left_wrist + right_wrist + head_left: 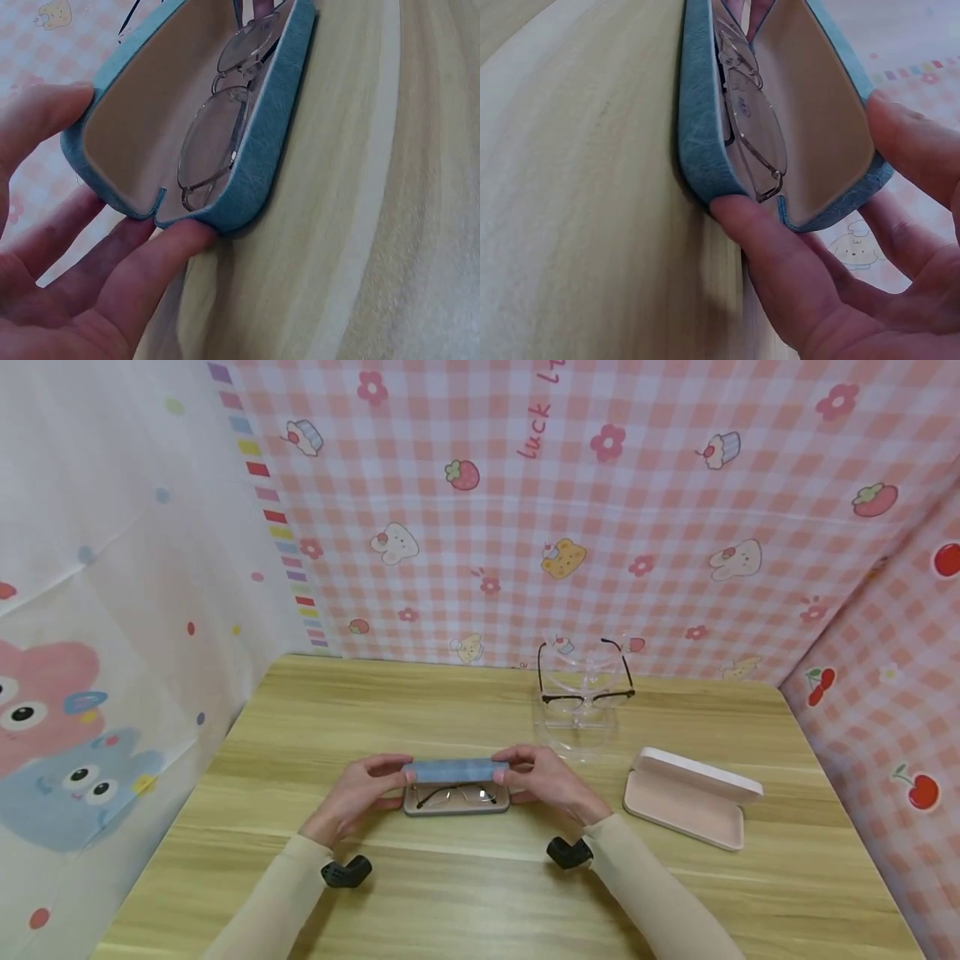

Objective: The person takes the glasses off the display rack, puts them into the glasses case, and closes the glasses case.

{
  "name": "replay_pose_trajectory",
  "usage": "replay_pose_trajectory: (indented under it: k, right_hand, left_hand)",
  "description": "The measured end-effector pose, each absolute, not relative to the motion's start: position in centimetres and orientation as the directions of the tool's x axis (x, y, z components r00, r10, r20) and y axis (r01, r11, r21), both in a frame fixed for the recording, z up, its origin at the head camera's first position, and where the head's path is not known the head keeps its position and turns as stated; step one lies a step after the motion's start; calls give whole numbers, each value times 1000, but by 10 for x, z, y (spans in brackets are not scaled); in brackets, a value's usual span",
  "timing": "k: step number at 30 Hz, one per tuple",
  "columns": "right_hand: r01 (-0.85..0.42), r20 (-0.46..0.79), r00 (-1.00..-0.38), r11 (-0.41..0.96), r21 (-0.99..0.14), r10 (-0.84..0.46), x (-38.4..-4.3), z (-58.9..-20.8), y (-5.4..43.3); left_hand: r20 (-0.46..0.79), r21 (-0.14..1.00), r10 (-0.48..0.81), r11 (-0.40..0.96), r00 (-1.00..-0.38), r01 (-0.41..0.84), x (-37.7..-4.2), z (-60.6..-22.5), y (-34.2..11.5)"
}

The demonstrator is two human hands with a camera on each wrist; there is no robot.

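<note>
A blue glasses case [456, 771] with a beige lining lies partly open on the wooden table, its lid tilted up at the back. Inside it rests a pair of thin metal-framed glasses [454, 793], lenses upright and temples folded behind them. My left hand [358, 795] grips the case's left end, thumb on the lid's edge and a finger against the base in the left wrist view. At the opposite end my right hand [551, 783] holds it the same way. In the right wrist view, a fingertip [731, 210] touches the base's corner beside the hinge.
Behind the right hand, a clear display stand [576, 725] carries dark-framed glasses [562, 699]. A second glasses case [678, 806], white outside and pale pink inside, lies open at the right. Patterned cloth [480, 527] hangs along the table's back and sides.
</note>
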State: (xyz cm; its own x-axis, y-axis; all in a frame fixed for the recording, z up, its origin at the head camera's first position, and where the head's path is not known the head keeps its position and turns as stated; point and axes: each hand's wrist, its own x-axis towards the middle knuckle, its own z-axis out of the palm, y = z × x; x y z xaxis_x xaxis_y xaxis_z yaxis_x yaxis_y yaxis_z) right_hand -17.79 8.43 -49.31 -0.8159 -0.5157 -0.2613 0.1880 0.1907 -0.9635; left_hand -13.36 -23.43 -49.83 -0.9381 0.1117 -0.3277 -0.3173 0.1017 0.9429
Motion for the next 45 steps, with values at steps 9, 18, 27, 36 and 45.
replay_pose_trajectory:
  k: [9, 18, 27, 36, 45]
  right_hand:
    - [135, -230, -825, 216, -967, -516, -174, -499, 85]
    - [7, -158, -851, 289, -957, -501, -171, -501, 86]
    - [-97, -87, -857, 324, -941, -508, -171, -504, 86]
    - [-98, -86, -863, 333, -938, -498, -169, -506, 85]
    - [-96, -84, -866, 330, -939, -492, -170, -507, 85]
  left_hand:
    - [-294, 953, 137, 115, -946, -280, -131, -501, -237]
    - [-279, 951, 120, 169, -953, -258, -129, -501, -237]
    - [-243, 955, 148, 208, -959, -210, -128, -499, -237]
    - [-243, 950, 160, 236, -957, -202, -127, -501, -239]
    - [-250, 949, 166, 237, -954, -207, -128, -502, -241]
